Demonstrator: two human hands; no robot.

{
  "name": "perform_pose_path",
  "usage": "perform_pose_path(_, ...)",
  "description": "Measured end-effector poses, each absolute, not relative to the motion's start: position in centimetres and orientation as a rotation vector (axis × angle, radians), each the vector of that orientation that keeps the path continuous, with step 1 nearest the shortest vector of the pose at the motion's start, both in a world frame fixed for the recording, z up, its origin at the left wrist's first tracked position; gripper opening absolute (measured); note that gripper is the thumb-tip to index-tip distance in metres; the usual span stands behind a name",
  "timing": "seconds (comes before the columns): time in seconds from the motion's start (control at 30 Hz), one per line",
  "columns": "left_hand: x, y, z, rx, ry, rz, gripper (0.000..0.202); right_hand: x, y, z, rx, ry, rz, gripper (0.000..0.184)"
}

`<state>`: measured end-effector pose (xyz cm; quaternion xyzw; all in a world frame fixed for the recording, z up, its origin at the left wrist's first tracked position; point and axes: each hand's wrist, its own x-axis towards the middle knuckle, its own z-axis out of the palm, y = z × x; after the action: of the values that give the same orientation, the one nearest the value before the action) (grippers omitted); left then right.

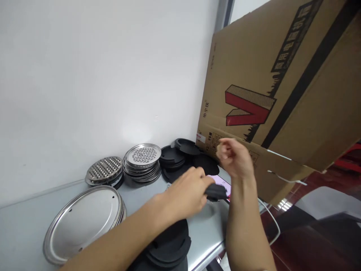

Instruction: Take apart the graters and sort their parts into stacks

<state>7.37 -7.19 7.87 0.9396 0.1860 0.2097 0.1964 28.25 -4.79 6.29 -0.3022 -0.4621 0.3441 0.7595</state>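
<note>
My left hand (190, 192) reaches across the table, its fingers wrapped round a small black part (216, 192), blurred by motion. To its right my right hand (236, 158) is raised in front of the cardboard box, fingers curled in; whatever they hold, if anything, is hidden. Under my left forearm lies a stack of round black plastic pieces (172, 244). More black round pieces (172, 155) stand against the wall behind my left hand. Beside them is a pile of round metal grater discs (143, 155).
Another stack of ridged metal grater discs (105, 168) and a pile of large smooth metal plates (84, 222) occupy the table's left part. A phone with a pink screen (221, 182) lies behind the black part. A big cardboard box (254, 75) walls off the right side.
</note>
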Motion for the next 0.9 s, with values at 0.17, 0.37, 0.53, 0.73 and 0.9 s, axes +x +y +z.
perform_pose_path(0.17,0.8,-8.8,14.2,2.301,0.918,0.973,0.025,23.5,-6.4,7.1,-0.569,-1.292,0.858,0.056)
perform_pose_path(0.37,-10.6,-11.3,12.1,1.352,1.188,0.888,0.063,12.6,-8.3,7.4,-0.491,-1.679,1.423,0.054)
perform_pose_path(0.53,-14.9,-10.3,9.2,1.383,1.003,0.627,0.060,10.4,-6.6,6.1,-0.470,-1.821,1.790,0.054)
perform_pose_path(0.73,-14.8,-10.4,8.2,1.532,0.994,0.712,0.046,10.9,-6.3,4.1,-0.729,-1.875,1.317,0.028)
perform_pose_path(0.9,-15.2,-11.5,6.2,1.479,0.998,0.777,0.054,11.5,-7.7,3.8,-0.759,-1.988,0.716,0.025)
